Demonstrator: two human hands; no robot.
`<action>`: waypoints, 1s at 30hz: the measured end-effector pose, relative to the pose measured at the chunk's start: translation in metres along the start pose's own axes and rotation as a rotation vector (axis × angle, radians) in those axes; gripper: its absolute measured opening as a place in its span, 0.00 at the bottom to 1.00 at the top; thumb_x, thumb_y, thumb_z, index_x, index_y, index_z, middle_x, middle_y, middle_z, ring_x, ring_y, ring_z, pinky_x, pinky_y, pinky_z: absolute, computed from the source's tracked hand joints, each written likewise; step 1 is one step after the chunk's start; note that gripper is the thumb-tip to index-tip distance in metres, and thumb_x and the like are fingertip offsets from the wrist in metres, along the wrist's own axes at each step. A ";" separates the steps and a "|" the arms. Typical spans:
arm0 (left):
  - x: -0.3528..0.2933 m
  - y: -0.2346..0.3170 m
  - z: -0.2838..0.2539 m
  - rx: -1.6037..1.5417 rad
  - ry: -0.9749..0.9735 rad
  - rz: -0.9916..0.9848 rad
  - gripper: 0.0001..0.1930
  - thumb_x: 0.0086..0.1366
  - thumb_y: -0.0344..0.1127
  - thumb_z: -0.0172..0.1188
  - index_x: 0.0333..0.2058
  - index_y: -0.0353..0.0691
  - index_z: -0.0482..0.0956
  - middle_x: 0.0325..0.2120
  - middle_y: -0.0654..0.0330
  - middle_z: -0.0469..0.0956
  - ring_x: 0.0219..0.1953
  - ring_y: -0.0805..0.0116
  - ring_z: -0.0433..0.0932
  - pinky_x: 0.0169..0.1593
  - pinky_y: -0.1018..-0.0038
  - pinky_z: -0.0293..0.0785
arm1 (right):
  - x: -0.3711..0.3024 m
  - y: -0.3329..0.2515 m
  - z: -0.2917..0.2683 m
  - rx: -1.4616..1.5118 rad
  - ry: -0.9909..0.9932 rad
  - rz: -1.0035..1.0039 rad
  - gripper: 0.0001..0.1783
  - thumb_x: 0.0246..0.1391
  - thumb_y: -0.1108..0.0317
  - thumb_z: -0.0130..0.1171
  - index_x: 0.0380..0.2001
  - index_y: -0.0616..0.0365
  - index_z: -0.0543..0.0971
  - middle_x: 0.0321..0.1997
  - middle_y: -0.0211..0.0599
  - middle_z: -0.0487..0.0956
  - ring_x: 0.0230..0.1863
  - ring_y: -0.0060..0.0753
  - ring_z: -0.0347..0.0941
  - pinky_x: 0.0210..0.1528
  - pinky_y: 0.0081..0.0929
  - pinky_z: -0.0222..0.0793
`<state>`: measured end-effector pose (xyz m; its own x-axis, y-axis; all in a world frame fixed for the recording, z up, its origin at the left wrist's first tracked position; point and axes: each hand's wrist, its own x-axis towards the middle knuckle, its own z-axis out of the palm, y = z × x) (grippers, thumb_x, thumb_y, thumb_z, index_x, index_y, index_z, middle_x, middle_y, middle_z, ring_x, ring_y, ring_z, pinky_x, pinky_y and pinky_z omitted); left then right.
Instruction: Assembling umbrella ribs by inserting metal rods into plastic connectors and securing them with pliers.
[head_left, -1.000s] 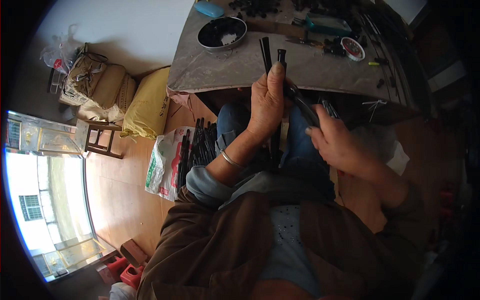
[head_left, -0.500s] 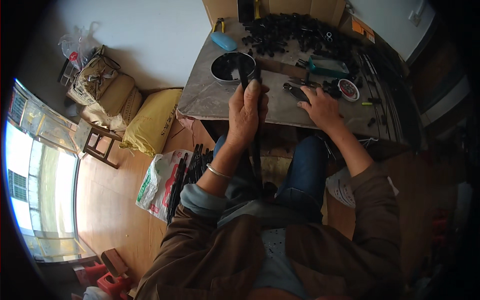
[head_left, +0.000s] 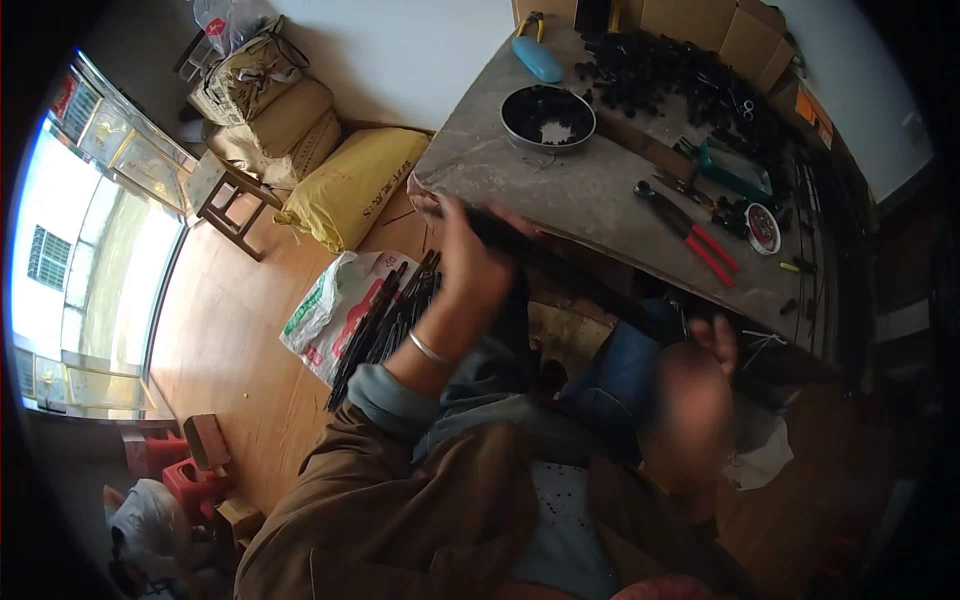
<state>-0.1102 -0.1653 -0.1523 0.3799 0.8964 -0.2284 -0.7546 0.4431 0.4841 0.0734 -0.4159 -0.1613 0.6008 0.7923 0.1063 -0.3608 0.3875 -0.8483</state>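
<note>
A long black rod (head_left: 580,277) slants across in front of me, over my lap and past the table's near edge. My left hand (head_left: 475,255) is closed round its upper left end. By the lower right end is my right hand (head_left: 695,400), badly smeared; a few fingertips show beside the rod, but I cannot make out how it touches it. Red-handled pliers (head_left: 690,232) lie on the table, apart from both hands. Left of my legs, several similar black rods (head_left: 385,315) lie on a white plastic bag (head_left: 318,325).
On the grey table (head_left: 455,160) stand a bowl (head_left: 512,138) of small black parts, a green tray (head_left: 735,170) and a small round tub (head_left: 763,230). Behind them is a heap of black parts (head_left: 660,85). A yellow sack (head_left: 350,190) and a wooden stool (head_left: 232,205) stand on the left.
My right hand has come off the tabletop by the pliers, down to the rod's right end. The rod has swung from near upright to slanting, and my view has turned left.
</note>
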 end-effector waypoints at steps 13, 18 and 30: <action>-0.076 -0.080 0.062 0.821 -0.704 0.379 0.15 0.55 0.40 0.67 0.37 0.36 0.79 0.31 0.56 0.75 0.33 0.64 0.74 0.36 0.74 0.71 | 0.036 0.040 0.049 -1.183 -0.148 -0.554 0.04 0.55 0.69 0.53 0.32 0.56 0.76 0.30 0.40 0.77 0.35 0.44 0.76 0.35 0.35 0.71; -0.074 -0.057 0.048 0.961 -0.562 0.421 0.12 0.63 0.33 0.59 0.42 0.33 0.79 0.34 0.60 0.76 0.37 0.74 0.74 0.42 0.80 0.70 | 0.048 0.088 0.047 -1.240 -0.279 -0.319 0.10 0.52 0.70 0.57 0.39 0.57 0.75 0.32 0.44 0.78 0.35 0.51 0.76 0.35 0.39 0.72; -0.038 -0.035 0.028 1.144 -0.616 0.543 0.09 0.62 0.34 0.60 0.31 0.32 0.78 0.26 0.59 0.76 0.32 0.75 0.75 0.35 0.76 0.71 | 0.065 0.051 0.066 -0.675 -0.215 0.019 0.08 0.51 0.71 0.64 0.32 0.61 0.76 0.25 0.26 0.76 0.27 0.13 0.69 0.30 0.14 0.65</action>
<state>-0.0834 -0.2150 -0.1371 0.5809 0.6694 0.4631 -0.1480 -0.4726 0.8688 0.0468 -0.3139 -0.1638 0.4199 0.8982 0.1296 0.1934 0.0509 -0.9798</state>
